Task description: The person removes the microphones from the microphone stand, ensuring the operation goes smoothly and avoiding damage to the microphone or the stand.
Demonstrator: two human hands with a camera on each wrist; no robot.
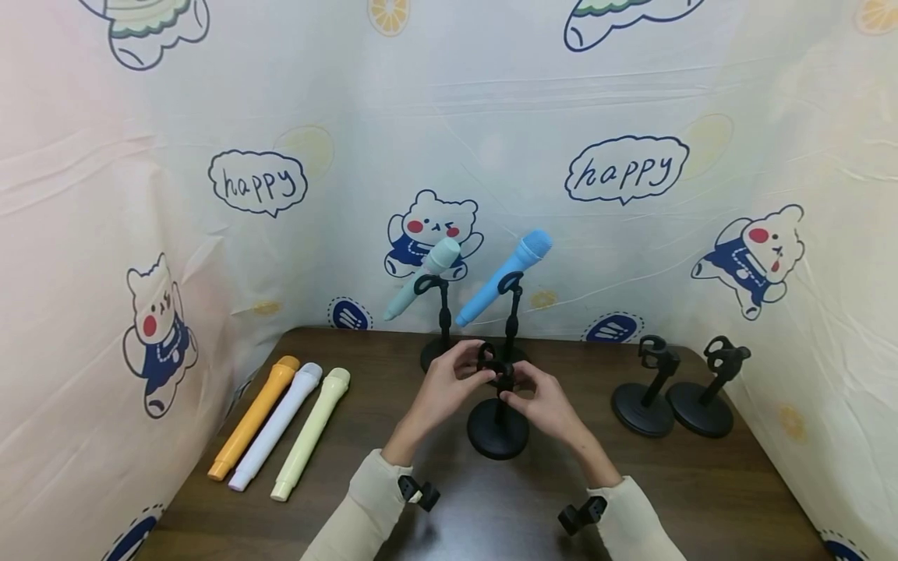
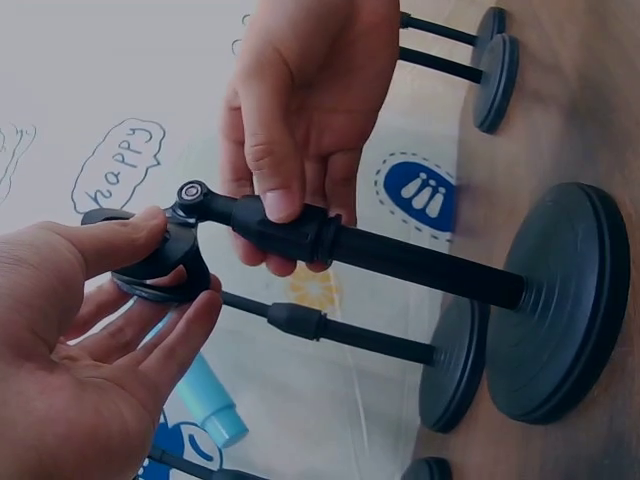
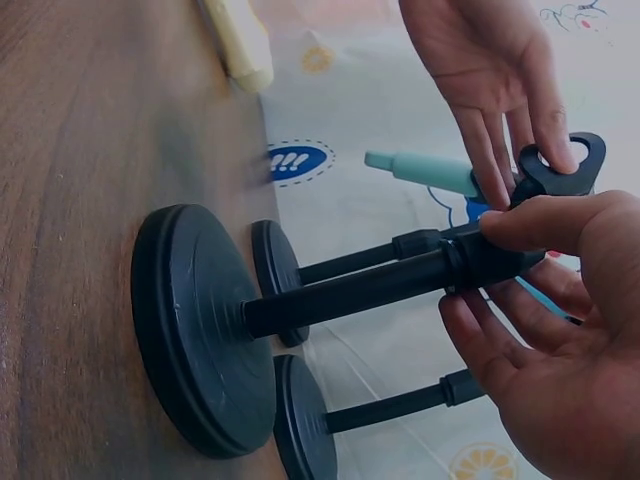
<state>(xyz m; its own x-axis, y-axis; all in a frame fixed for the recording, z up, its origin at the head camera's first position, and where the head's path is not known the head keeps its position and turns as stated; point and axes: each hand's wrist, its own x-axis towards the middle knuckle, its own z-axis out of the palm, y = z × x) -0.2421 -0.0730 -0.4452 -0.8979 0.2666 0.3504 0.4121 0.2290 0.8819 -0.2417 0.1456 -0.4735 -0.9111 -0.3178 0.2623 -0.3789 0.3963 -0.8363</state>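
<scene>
A black microphone stand [image 1: 498,428] with a round base stands upright on the table between both hands. My left hand [image 1: 451,382] pinches the clip [image 2: 165,250] at its top, thumb on one side and fingers on the other. Just below the clip joint, my right hand [image 1: 546,401] grips the collar [image 2: 285,230] of the pole between thumb and fingers. Behind it, a mint microphone [image 1: 414,284] and a blue microphone [image 1: 500,282] rest tilted in the clips of two more black stands.
Orange [image 1: 252,417], lavender [image 1: 275,427] and pale yellow [image 1: 310,435] microphones lie side by side at the table's left. Two black stands with clips, one base [image 1: 641,411] beside the other [image 1: 701,411], stand at the right. A printed curtain [image 1: 491,117] hangs behind the table.
</scene>
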